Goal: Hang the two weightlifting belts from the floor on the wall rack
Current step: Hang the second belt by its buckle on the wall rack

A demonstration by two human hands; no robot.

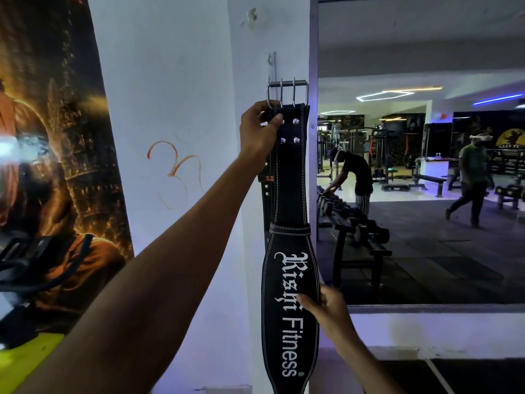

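1. Your left hand [260, 129] pinches the black belt [289, 280] just under its buckle [287, 92], by the wall hook [271, 66].
2. Your right hand [326, 305] grips its right edge; lettering reads "Rishi Fitness".
3. A second belt [267, 194] hangs behind; mirror [426, 166] to the right.

A second belt [267, 194] hangs mostly hidden, perhaps hooked.

black belt [288, 294] with white lettering and stitching, silver buckle [287, 92]

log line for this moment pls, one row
step: hanging belt | left hand: grips top by buckle | right hand: steadies lower part | hook: above buckle | second belt: behind
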